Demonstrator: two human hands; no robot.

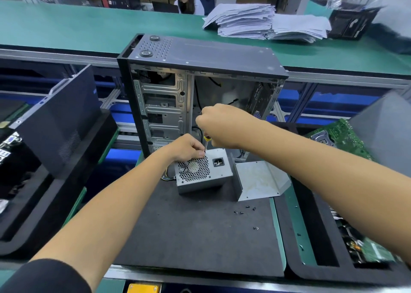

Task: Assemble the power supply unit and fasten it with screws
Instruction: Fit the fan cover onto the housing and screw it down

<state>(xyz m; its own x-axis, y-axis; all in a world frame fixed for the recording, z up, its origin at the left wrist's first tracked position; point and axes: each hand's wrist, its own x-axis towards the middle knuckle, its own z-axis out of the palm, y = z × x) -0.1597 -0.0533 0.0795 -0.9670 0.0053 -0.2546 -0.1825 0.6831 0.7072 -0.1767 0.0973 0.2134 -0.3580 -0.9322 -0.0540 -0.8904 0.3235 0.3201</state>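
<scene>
A dark panel leans at the far left, its lower edge lost behind a black foam tray that the frame cuts off. On the black mat covering the bench, the left hand reaches in from the lower left on a nearly straight arm, its curled fingers resting on the top rear corner of the power supply unit; whether they pinch a screw there cannot be told, since the fingertips cover the spot. The unit stands on the mat with its fan grille and power socket facing the camera, wires trailing out behind its left side and mostly hidden. Behind it stands the open computer case. The right hand comes in from the right, forearm raised above the unit, fingers closed in a fist round the screwdriver; only a yellow band of the handle and the thin shaft show below the fist, the tip meeting the unit beside the left fingertips. A bent metal cover plate lies just right of the unit. Loose screws dot the mat nearby. A green circuit board sits at the right, partly cut off.
</scene>
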